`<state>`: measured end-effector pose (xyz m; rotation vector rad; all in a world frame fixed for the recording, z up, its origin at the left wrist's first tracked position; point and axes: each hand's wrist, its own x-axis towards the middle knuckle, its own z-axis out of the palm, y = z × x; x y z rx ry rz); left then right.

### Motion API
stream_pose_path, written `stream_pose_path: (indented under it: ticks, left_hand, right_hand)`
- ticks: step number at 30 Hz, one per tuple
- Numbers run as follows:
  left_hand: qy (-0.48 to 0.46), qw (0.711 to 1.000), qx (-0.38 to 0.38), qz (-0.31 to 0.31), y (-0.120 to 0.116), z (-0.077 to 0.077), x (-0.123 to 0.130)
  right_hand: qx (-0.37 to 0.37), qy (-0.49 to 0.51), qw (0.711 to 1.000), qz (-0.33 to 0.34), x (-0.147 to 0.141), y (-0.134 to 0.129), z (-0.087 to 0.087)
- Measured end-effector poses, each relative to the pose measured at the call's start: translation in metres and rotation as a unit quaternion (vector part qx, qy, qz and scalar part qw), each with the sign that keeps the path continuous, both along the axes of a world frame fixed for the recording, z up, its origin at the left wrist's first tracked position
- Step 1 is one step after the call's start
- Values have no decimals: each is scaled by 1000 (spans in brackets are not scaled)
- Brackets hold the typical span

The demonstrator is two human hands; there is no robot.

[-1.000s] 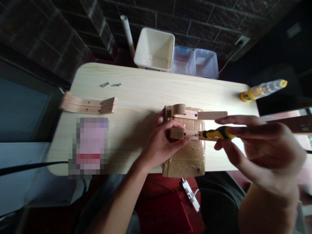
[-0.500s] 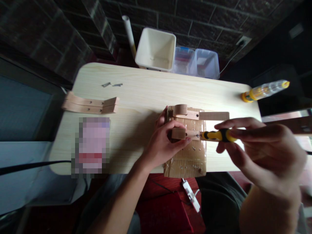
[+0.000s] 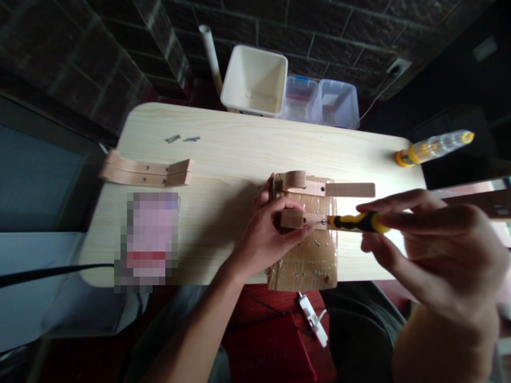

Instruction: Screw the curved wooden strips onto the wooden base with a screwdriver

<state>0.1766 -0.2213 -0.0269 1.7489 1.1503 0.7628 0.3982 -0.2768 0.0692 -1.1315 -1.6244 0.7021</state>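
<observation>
My left hand (image 3: 269, 229) is closed around the near wooden hook (image 3: 292, 218), thumb and forefinger on either side of its raised end. That hook lies on a tape-wrapped cardboard block (image 3: 307, 266) dotted with small holes. My right hand (image 3: 435, 239) grips a yellow-and-black screwdriver (image 3: 355, 221) by the handle. Its tip points left, at a screw (image 3: 323, 222) in the near hook; whether they touch I cannot tell. A second wooden hook (image 3: 314, 186) rests farther back on the block, its flat end sticking out to the right.
Two more wooden hooks (image 3: 155, 173) lie side by side on the table (image 3: 223, 154) at left, with small screws (image 3: 182, 139) behind them. A clear tube with yellow ends (image 3: 435, 149) is at the right edge. Bins (image 3: 255, 80) stand behind. A pixelated area covers something front left.
My right hand has shifted slightly, its fingers farther back on the screwdriver handle, which looks turned. The left hand and the hooks stay in place.
</observation>
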Motion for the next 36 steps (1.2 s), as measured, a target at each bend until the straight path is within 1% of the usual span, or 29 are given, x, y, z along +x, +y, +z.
stream_pose_path:
  ticks: [3,5,7,9,11,18,22,26,30,34,36]
  left_hand:
    - [-1,1000,2,1,0,-1,0]
    - [-5,1000,-3,4,0,-1,0]
    - [-9,1000,-12,7,0,-1,0]
    - [-10,1000,-15,5,0,-1,0]
    - [-14,1000,-12,1,0,0,0]
    - [-16,1000,-12,4,-1,-1,0]
    - [-6,1000,-16,6,0,-1,0]
    - [-4,1000,-22,8,0,1,1]
    - [-8,1000,-19,6,1,1,1]
    - [-10,1000,-11,7,0,0,1]
    - [-9,1000,-14,7,0,0,1]
  right_hand:
    - [23,-4,1000,-17,1,5,-3]
    - [32,-1,999,-17,1,7,-4]
    - [22,0,1000,-2,0,6,-4]
    - [-5,5,1000,12,-1,2,-2]
    - [-13,3,1000,9,-1,-1,0]
    - [17,-24,999,-13,2,3,0]
    - [-3,-10,1000,12,0,2,2]
    - [-20,23,1000,-5,-4,-5,5]
    - [-8,16,1000,-4,-3,-4,4]
    - [12,-7,1000,-25,-2,3,2]
    - [6,-3,1000,-19,-2,3,2]
